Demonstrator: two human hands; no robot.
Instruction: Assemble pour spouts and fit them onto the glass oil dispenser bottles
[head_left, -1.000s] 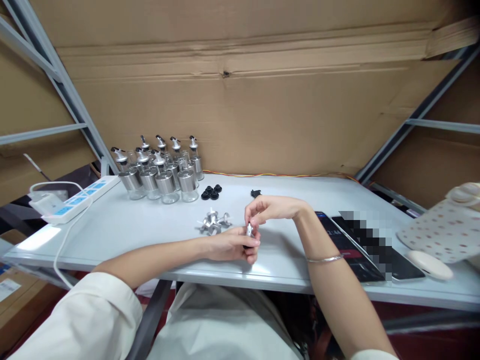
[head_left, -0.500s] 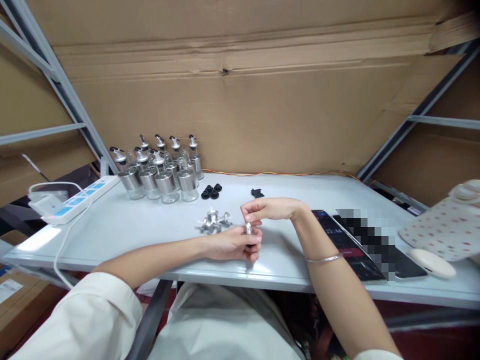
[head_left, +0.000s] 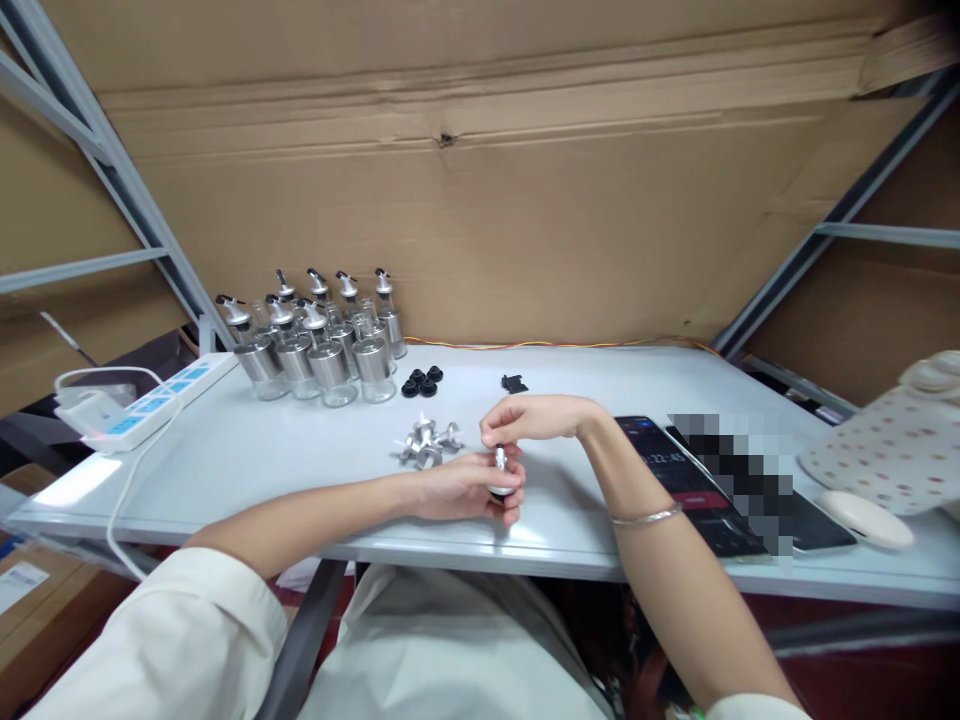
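My left hand (head_left: 472, 485) is closed around a bottle pourer spout (head_left: 500, 468), held upright just above the table's front part. The spout has a silver body, a dark tip and a black base partly hidden by my fingers. Just above it, my right hand (head_left: 529, 418) is bent down from the wrist with thumb and fingers pinched together beside the tip. Whatever the pinch holds, if anything, is hidden. Beyond my left hand lies a small pile of silver pourer spouts (head_left: 426, 440). Several black rubber stoppers (head_left: 422, 381) sit behind that pile.
Glass oil bottles (head_left: 330, 370) with steel sleeves stand at the back left, several fitted with pourers. Small black pieces (head_left: 514, 383) lie behind my right hand. A power strip (head_left: 161, 400) is at left. Phones (head_left: 690, 480), a cream oval case (head_left: 862, 520) and a dotted bag (head_left: 885, 450) occupy the right.
My right fingers have lifted slightly off the spout and shifted a little left, so more of the spout and its dark tip shows. My left hand stays in place.
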